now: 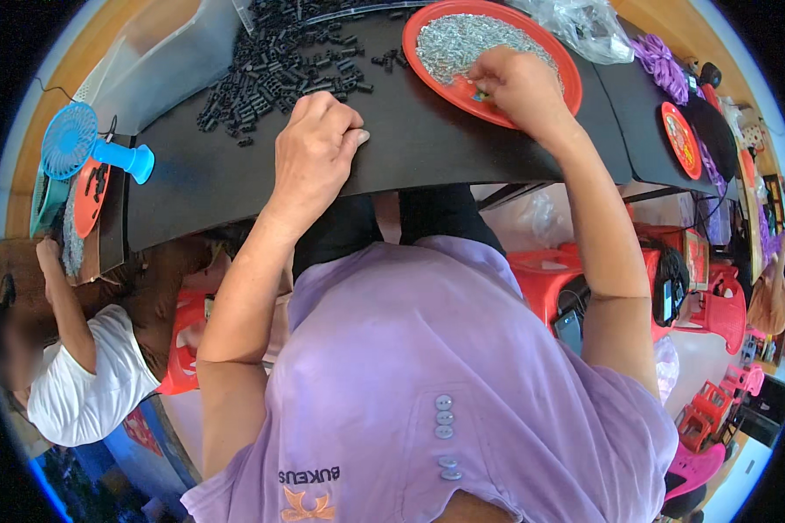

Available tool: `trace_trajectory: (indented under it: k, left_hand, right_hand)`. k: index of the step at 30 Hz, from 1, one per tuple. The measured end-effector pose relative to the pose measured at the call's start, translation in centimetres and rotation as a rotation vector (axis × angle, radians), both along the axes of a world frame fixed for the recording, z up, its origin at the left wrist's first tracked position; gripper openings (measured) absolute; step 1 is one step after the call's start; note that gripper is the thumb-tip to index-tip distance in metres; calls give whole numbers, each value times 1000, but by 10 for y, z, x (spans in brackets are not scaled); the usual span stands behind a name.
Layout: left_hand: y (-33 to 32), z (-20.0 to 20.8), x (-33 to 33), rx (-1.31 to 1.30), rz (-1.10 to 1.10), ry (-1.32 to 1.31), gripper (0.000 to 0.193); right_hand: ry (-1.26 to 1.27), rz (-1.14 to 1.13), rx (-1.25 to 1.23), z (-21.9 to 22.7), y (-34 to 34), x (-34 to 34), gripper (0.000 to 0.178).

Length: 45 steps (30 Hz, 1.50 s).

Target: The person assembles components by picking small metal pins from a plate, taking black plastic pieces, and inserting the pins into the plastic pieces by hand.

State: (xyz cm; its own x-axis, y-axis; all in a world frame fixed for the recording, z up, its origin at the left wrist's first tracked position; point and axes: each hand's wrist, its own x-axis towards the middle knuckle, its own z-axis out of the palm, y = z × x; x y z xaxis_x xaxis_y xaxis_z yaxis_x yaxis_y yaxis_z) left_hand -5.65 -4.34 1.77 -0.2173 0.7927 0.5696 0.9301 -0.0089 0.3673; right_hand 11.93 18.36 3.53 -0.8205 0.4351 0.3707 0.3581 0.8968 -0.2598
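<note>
My left hand (317, 144) rests closed at the front of the dark table, just short of a heap of small black plastic pieces (275, 74). Its fingers are curled under, so anything inside them is hidden. My right hand (525, 91) reaches over a round red plate (570, 77) spread with many small silver metal pieces (462, 39). Thumb and fingertips are pinched together low over those pieces; what they grip, if anything, is too small to make out. A small green and blue spot (481, 96) shows on the plate below these fingertips.
A translucent plastic bin (170, 70) and a blue fan (71, 139) stand on the left. Clear plastic bags (580, 26) and purple cord (661, 65) lie at the far right, near another red plate (680, 139). A person in white (96, 375) works at the left.
</note>
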Motion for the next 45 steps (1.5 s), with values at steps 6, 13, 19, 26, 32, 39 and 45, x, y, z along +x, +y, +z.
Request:
trace_trajectory:
  k: [6,13,19,26,32,39,45]
  left_hand:
    - [3,2,5,-37,34,66,13]
    - [2,0,-1,23,19,-42,12]
    - [0,0,-2,-26,68,-162,12]
    - [-1,-3,-4,41,45,-162,15]
    - [-1,-2,-4,47,33,-163,16]
    - [-1,-3,-4,58,49,-121,14]
    - [-3,-1,-3,34,61,-124,12]
  right_hand:
    - [-58,-15,109,3,-1,-3,14]
    - [-66,-42,47,6,2,0,14]
    - [-149,-40,33,12,2,-1,16]
    - [-34,-57,-37,8,3,3,17]
    - [-42,57,110,0,8,2,16]
    - [-11,37,48,3,12,7,17]
    - [-46,73,33,5,7,6,15]
